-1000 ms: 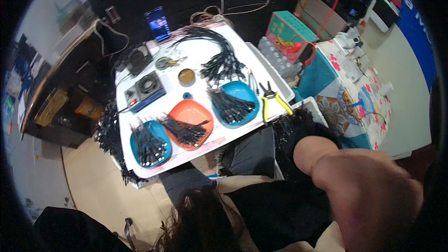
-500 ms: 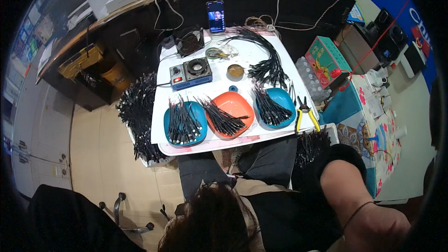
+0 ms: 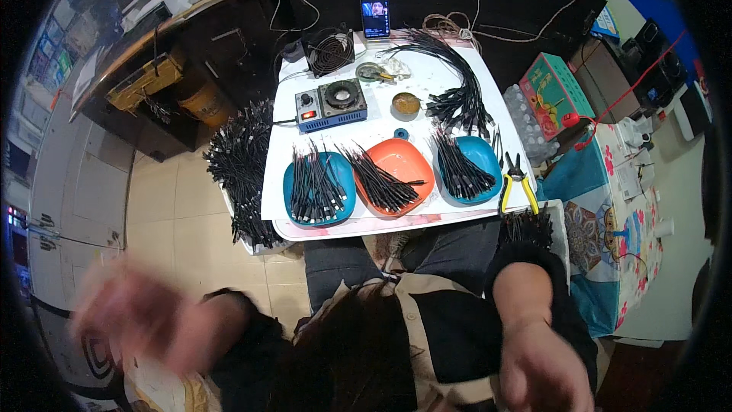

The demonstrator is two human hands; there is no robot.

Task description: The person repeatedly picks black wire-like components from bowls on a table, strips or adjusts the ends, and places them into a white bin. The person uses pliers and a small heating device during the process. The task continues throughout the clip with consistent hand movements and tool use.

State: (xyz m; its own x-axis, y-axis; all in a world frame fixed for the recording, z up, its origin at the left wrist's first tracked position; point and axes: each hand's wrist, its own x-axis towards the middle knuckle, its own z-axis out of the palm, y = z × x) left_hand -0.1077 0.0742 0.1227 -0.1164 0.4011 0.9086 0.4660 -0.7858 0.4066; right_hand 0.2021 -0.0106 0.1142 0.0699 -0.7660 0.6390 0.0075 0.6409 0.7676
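Observation:
My left hand [image 3: 141, 320] is out to the left, well away from the table, smeared by motion so that its fingers cannot be made out. Low on the right, in front of my body, my right hand [image 3: 545, 366] hangs with its fingers loosely apart and nothing visible in it. Neither hand touches the work on the table. Bundles of short black cables with metal plugs lie in a left blue tray [image 3: 349, 202], an orange tray [image 3: 396, 156] and a right blue tray [image 3: 488, 164]. Yellow-handled wire strippers [image 3: 518, 183] lie by the right tray.
On the white table [image 3: 305, 88] stand a blue solder pot [image 3: 335, 107], a black fan [image 3: 330, 52], a brown-filled tin [image 3: 406, 104] and a lit phone [image 3: 374, 11]. More black cables [image 3: 465, 91] lie at the back right; a large heap [image 3: 244, 168] stands left of the table.
My left hand has come into view at the left. My right hand has moved down and leftward, nearer my body. The whole view has shifted slightly; the things on the table stay put.

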